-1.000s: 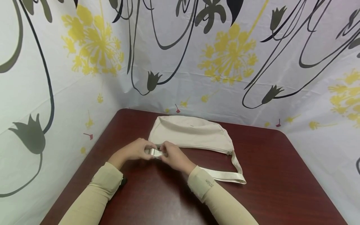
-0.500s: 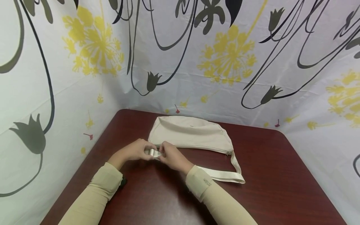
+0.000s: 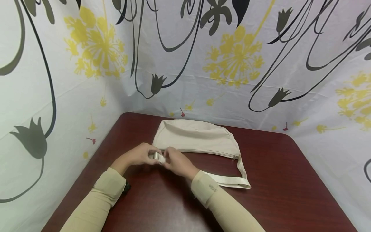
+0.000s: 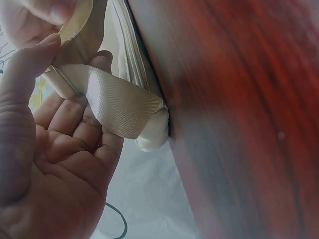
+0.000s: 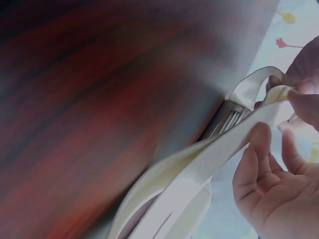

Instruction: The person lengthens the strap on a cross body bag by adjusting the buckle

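Note:
A cream canvas shoulder bag [image 3: 197,137] lies flat on the table, its zipper edge facing me. My left hand [image 3: 140,154] pinches the bag's strap beside the bag's left end. In the left wrist view its thumb and fingertips hold the webbing at a thin slider buckle [image 4: 67,79], and the strap [image 4: 122,102] loops from there down to the bag. Close beside it, my right hand [image 3: 178,161] holds the strap between thumb and fingers. From there the webbing [image 5: 199,172] runs away in a long double band in the right wrist view.
The dark red wooden table [image 3: 278,180] carries the bag near its back edge. The rest of the strap [image 3: 229,180] curves round to the bag's right end, near the zipper pull [image 3: 233,159]. A flower-printed white cloth [image 3: 185,58] hangs round the table.
The right hand shifts slightly at the strap by the slider, and the strap's far bend on the right slides a little to the left. The left hand and the bag stay nearly still.

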Tool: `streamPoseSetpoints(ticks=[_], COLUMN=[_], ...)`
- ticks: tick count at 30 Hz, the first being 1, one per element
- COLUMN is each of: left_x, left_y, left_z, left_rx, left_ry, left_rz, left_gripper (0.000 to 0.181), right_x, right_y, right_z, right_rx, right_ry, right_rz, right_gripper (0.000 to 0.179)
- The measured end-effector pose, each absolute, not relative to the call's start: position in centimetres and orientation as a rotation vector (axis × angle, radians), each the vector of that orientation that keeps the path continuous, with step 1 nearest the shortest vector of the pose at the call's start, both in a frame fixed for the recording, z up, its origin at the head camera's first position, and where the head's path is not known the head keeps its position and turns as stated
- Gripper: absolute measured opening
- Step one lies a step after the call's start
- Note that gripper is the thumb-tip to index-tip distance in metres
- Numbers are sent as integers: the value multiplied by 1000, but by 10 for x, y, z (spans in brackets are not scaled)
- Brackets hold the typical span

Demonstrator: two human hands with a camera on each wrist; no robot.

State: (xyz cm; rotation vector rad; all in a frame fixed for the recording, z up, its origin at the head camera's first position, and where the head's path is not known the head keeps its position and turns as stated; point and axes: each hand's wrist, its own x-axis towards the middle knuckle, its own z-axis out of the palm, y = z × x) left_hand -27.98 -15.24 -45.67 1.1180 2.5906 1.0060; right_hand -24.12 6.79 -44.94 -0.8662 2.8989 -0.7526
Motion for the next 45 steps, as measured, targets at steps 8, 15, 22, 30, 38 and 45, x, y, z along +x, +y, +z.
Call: streamPoseSetpoints(ticks=[8, 15, 22, 30, 38, 45], left_x=[-281, -281, -282, -281, -282, -282], left_y=[-153, -153, -153, -154, -154, -155], left_z=[-458, -458, -459, -457, -460, -460], left_rx=[1079, 1087, 1077, 1079, 1073, 1094], left_ry=[2596, 2602, 2597, 2589, 2581, 2573], left_rz=[1002, 996, 991, 1009, 1013, 1019], left_gripper=[26, 25, 25, 25, 26, 28], right_x=[-240, -240, -239, -240, -241, -241], right_y=[75, 75, 74, 73, 72, 69], right_z=[-452, -452, -451, -450, -451, -451], right_rx=[-801, -854, -917, -960, -1000, -993], right_ry=[2904, 2888, 2909, 2903, 2891, 2875], right_rz=[-657, -695, -694, -705, -728, -754], right_gripper=[27, 21, 20, 19, 19, 19])
